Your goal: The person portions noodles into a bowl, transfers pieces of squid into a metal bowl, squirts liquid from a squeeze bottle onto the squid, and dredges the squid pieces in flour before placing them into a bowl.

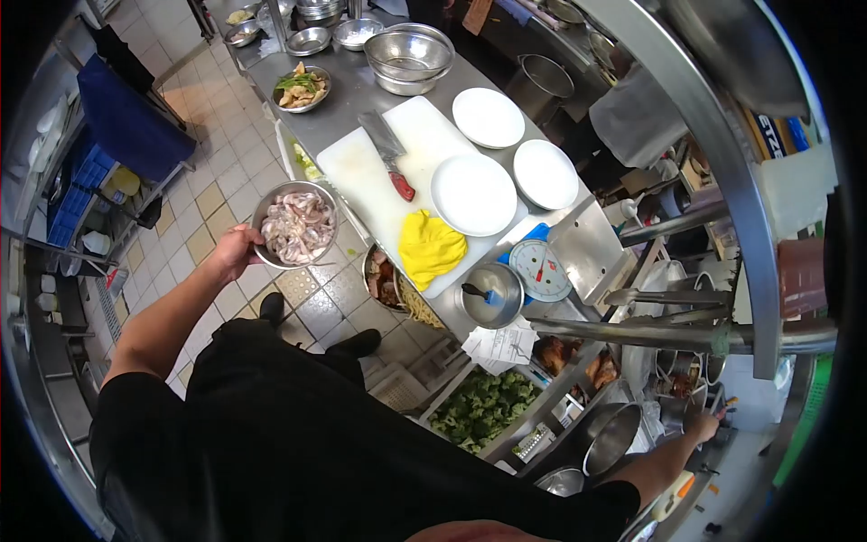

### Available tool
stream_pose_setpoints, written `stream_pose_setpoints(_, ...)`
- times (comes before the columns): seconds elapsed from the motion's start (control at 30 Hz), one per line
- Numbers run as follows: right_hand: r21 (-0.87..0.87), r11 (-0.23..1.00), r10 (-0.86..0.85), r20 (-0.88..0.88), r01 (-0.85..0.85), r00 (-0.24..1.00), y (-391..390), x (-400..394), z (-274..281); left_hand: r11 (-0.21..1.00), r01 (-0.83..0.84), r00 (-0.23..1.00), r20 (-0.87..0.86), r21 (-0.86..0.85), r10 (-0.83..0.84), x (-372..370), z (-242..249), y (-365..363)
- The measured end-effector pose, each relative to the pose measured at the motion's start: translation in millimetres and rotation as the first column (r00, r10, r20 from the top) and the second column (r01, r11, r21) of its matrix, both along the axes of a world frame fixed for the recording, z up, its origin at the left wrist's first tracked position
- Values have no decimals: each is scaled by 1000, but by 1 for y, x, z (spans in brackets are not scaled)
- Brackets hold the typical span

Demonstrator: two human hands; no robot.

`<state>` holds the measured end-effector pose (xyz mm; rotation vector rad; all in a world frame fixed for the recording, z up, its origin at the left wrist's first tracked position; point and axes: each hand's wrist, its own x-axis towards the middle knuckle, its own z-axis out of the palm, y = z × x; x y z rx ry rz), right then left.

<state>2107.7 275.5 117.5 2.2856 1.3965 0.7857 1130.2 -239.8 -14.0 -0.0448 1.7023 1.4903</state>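
Observation:
My left hand (238, 252) grips the rim of a round steel bowl (261, 207) filled with pale raw meat pieces (298, 226), held above the tiled floor to the left of the counter. Far out at the lower right, my right hand (703, 426) reaches toward a cluttered area by metal containers; its fingers are small, and what they hold or touch is unclear. On the counter, a cleaver (383, 137) with a red handle lies on white cutting boards (347, 166). A yellow cloth (431, 247) is bunched at the board's near edge, beside a white plate (473, 195).
Two more white plates (489, 117) sit farther back. A dial scale (540, 269) and a steel pot (492, 312) stand near the counter's right end. Below are a broccoli tray (486, 406) and steel bowls (610, 438). A metal rail (668, 334) crosses at right.

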Motion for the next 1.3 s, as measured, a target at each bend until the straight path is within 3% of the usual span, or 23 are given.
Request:
stream_pose_setpoints(0.1, 155, 982, 126, -85, -112, 988, -35, -15, 50, 998, 40, 999, 3, 40, -40, -8, -15, -2)
stream_pose_setpoints(0.2, 306, 919, 347, -329, -249, 878, -64, -42, 89, 992, 120, 993, 8, 47, -120, -37, -56, -7)
stream_pose_setpoints(0.27, 380, 886, 455, -599, -266, 658, -93, -71, 107, 993, 105, 994, 1, 53, -105, -36, -44, 0)
stream_pose_setpoints(0.37, 383, 897, 419, -895, -221, 151, -155, -139, 125, 982, 180, 983, 15, 53, -181, -50, -45, 1)
stream_pose_setpoints(0.43, 359, 893, 335, -933, -272, -131, -195, -218, 114, 971, 233, 972, 21, 54, -235, -61, -43, 1)
stream_pose_setpoints(0.47, 295, 936, 288, -955, -193, -66, -241, -330, 127, 963, 264, 963, 37, 51, -266, -66, -40, -2)
stream_pose_setpoints(0.5, 296, 924, 300, -954, -240, -23, -271, -424, 121, 963, 258, 964, 39, 84, -262, -77, -72, -5)
stream_pose_setpoints(0.57, 302, 899, 211, -933, -316, -291, -319, -576, 80, 937, 338, 939, 35, 85, -342, -92, -76, -7)
stream_pose_setpoints(0.6, 235, 910, 187, -968, -343, -167, -346, -656, 65, 928, 361, 930, 41, 91, -366, -93, -76, -8)
stream_pose_setpoints(0.63, 275, 827, 178, -955, -490, -235, -357, -703, 29, 917, 387, 917, 64, 98, -394, -94, -76, -10)
stream_pose_setpoints(0.67, 273, 812, 131, -947, -516, -294, -369, -748, -18, 909, 402, 909, 75, 107, -410, -98, -75, -8)
stream_pose_setpoints(0.7, 357, 697, 210, -931, -622, -298, -384, -796, -53, 905, 409, 905, 78, 116, -419, -104, -73, -7)
stream_pose_setpoints(0.73, 289, 680, 236, -957, -673, -172, -405, -852, -59, 897, 428, 897, 69, 112, -436, -110, -70, -8)
stream_pose_setpoints(0.77, 328, 652, 272, -943, -684, -193, -419, -886, -101, 892, 440, 893, 60, 104, -447, -115, -68, -12)
stream_pose_setpoints(0.8, 328, 521, 335, -928, -788, -165, -434, -914, -127, 889, 448, 890, 49, 95, -454, -123, -67, -19)
stream_pose_setpoints(0.83, 379, 427, 353, -906, -821, -235, -445, -938, -139, 885, 457, 886, 40, 92, -462, -131, -67, -24)
stream_pose_setpoints(0.87, 350, 290, 451, -871, -891, -196, -455, -957, -135, 882, 462, 884, 28, 94, -466, -143, -66, -28)
stream_pose_setpoints(0.93, 335, 105, 530, -815, -936, -232, -458, -973, -124, 874, 480, 877, -10, 77, -480, -161, -67, -33)
stream_pose_setpoints(1.03, 257, -149, 619, -729, -955, -292, -448, -990, -153, 864, 502, 865, -41, 44, -500, -179, -73, -36)
stream_pose_setpoints(1.13, 48, -5, 569, -821, -999, -42, -444, -1003, -195, 882, 467, 883, 29, 61, -469, -179, -108, -33)
stream_pose_setpoints(1.2, -9, 225, 439, -892, -974, 110, -439, -1016, -246, 894, 446, 889, 89, 48, -449, -179, -140, -38)
stream_pose_setpoints(1.27, 198, 339, 547, -837, -920, 21, -439, -1021, -307, 885, 454, 884, 73, 100, -461, -179, -169, -31)
stream_pose_setpoints(1.3, 46, 431, 447, -878, -901, 169, -441, -1022, -281, 860, 506, 859, 53, 64, -509, -181, -172, -25)
